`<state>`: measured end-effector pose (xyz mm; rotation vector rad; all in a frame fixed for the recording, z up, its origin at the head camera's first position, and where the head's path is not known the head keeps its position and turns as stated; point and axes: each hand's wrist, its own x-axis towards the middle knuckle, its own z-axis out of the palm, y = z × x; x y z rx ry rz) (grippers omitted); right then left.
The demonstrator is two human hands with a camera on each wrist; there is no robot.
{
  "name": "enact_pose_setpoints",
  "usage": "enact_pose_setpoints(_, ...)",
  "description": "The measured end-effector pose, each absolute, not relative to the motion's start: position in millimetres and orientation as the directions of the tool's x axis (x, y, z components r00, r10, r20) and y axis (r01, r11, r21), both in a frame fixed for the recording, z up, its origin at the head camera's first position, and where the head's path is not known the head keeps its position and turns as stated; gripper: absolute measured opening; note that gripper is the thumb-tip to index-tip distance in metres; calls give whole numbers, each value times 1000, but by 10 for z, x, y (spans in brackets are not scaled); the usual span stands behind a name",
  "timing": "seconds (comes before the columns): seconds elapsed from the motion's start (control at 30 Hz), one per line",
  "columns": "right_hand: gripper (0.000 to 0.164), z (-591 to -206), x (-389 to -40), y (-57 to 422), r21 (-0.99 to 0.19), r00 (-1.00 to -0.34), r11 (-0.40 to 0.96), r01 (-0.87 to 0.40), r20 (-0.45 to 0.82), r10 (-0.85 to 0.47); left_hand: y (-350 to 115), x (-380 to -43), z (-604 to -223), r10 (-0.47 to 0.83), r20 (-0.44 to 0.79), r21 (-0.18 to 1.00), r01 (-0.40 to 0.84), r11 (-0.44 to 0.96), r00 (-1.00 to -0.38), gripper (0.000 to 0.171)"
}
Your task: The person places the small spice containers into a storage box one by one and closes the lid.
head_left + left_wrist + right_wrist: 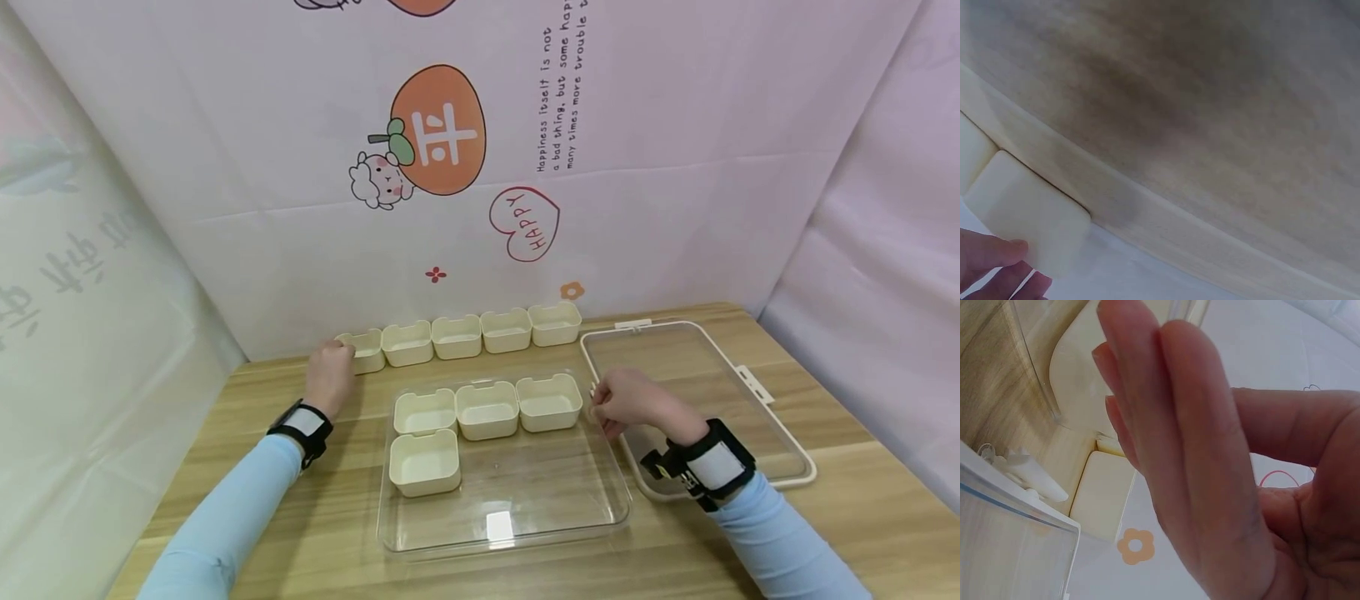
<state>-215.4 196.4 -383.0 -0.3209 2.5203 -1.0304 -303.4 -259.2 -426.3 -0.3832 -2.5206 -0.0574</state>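
Observation:
My left hand [331, 377] is at the leftmost cream box [369, 357] of the back row, gripping its left end. In the left wrist view, the thumb lies against the side of this box [1035, 209] with the other fingers bent beside it. My right hand [632, 402] hovers by the right edge of a clear tray [540, 500]. In the right wrist view, its fingers [1204, 444] are nearly straight and hold nothing. The tray contains several cream boxes: three along its far side, including a right one [550, 404], and a front-left one [424, 464].
Several more cream boxes, such as the right-end one [555, 325], line the back of the wooden table [247, 433] against the printed cloth [300, 208]. A clear lid with a white frame [795, 450] and side clips lies right of the tray, partly under my right hand.

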Motion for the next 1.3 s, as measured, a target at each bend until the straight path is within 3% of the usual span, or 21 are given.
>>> enact_pose_setpoints(0.73,12,-3848,-2153,1953,-720,-896,691,-67,-261,-359,-2633,-2950,-4278,269,497,-64,274,960,-825,18)
enact_pose_setpoints(1.3,11,-3817,-2129,1947,-727,-896,686,-43,-276,-349,-2649,-2825,-4219,391,576,-198,342,919,-717,19)
